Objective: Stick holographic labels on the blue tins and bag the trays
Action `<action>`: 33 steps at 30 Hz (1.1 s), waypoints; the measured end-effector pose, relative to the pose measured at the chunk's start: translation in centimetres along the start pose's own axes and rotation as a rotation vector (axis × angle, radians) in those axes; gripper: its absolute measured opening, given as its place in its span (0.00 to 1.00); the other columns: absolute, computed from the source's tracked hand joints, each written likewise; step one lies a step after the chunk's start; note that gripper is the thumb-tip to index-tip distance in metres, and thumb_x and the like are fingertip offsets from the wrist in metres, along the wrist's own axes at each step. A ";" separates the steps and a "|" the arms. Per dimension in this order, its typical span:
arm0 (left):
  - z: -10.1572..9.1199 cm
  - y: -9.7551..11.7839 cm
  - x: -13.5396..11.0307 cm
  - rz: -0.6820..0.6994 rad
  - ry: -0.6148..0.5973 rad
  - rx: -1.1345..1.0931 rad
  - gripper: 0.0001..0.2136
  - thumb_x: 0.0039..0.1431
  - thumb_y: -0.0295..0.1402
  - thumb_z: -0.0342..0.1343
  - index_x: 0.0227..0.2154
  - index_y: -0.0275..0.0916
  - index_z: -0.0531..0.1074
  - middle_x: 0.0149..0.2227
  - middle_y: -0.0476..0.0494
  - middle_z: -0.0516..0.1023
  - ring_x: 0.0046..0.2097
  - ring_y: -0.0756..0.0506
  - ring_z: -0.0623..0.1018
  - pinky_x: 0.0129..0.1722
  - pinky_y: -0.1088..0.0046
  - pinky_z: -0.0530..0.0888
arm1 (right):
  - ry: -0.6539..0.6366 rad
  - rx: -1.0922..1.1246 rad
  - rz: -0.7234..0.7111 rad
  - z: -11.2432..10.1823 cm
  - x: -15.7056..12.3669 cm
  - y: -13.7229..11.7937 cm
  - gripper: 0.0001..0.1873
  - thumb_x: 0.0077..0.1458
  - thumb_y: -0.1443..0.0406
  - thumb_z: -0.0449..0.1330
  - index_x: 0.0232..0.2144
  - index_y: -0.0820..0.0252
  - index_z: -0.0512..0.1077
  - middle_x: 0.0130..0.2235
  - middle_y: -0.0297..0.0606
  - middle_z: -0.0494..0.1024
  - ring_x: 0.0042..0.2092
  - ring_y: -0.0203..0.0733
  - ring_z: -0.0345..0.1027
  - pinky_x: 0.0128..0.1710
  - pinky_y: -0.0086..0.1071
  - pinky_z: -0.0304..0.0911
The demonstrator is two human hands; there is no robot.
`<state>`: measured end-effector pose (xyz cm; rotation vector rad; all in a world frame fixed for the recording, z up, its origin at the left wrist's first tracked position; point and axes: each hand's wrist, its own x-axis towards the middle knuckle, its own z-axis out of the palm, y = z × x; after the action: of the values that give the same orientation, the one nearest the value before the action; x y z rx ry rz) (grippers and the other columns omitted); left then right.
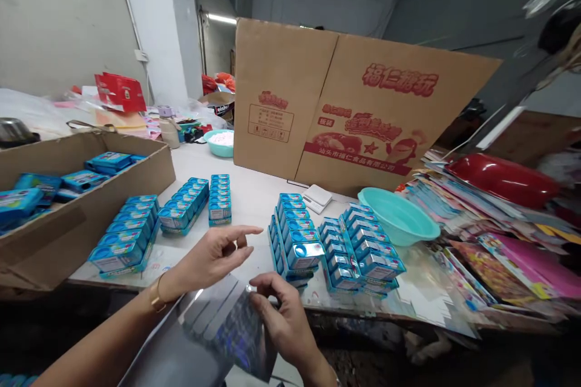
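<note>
The right hand point(284, 317) has its fingers clamped on the upper edge of a shiny grey plastic sheet point(181, 344), which lies at the near edge of the counter point(252, 196). Just above it, the left hand point(211, 257) points its index finger to the right, thumb apart from it. Rows of blue boxes point(299, 236) stand on either side, near a turquoise basin point(408, 221).
</note>
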<state>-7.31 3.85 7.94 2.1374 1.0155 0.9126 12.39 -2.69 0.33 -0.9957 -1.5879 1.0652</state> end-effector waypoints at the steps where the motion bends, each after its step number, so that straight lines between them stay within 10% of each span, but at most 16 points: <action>1: 0.0 -0.1 -0.2 0.047 -0.005 0.105 0.17 0.67 0.35 0.52 0.56 0.37 0.71 0.29 0.51 0.70 0.28 0.51 0.67 0.29 0.74 0.63 | -0.004 -0.026 -0.016 -0.2 0.2 -0.1 0.06 0.61 0.65 0.59 0.40 0.57 0.75 0.33 0.32 0.72 0.37 0.37 0.67 0.39 0.28 0.63; 6: 1.6 1.1 -1.4 0.189 -0.131 0.510 0.10 0.69 0.32 0.49 0.37 0.40 0.76 0.37 0.45 0.76 0.43 0.43 0.72 0.55 0.54 0.59 | 0.050 -0.208 -0.124 -2.3 1.0 -0.8 0.10 0.65 0.67 0.55 0.41 0.55 0.76 0.37 0.35 0.73 0.40 0.38 0.69 0.41 0.29 0.63; 19: 7.0 -0.3 -0.3 -0.040 -0.047 -0.163 0.15 0.67 0.31 0.44 0.23 0.39 0.62 0.26 0.51 0.65 0.32 0.48 0.67 0.36 0.71 0.63 | 0.131 -0.887 -0.760 -5.4 0.4 -0.7 0.23 0.58 0.76 0.58 0.56 0.61 0.71 0.43 0.49 0.79 0.43 0.47 0.73 0.40 0.38 0.71; 33: 7.5 -0.4 1.1 -0.039 -0.097 -0.166 0.13 0.65 0.29 0.45 0.22 0.39 0.60 0.25 0.52 0.63 0.29 0.50 0.64 0.31 0.73 0.61 | 0.167 -0.820 -0.650 -5.4 0.0 0.1 0.30 0.58 0.77 0.57 0.61 0.55 0.66 0.43 0.46 0.80 0.43 0.46 0.74 0.39 0.39 0.72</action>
<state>-1.13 3.28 3.63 1.9966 0.8978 0.8369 17.62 -1.69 1.15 -0.9198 -2.0373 -0.1416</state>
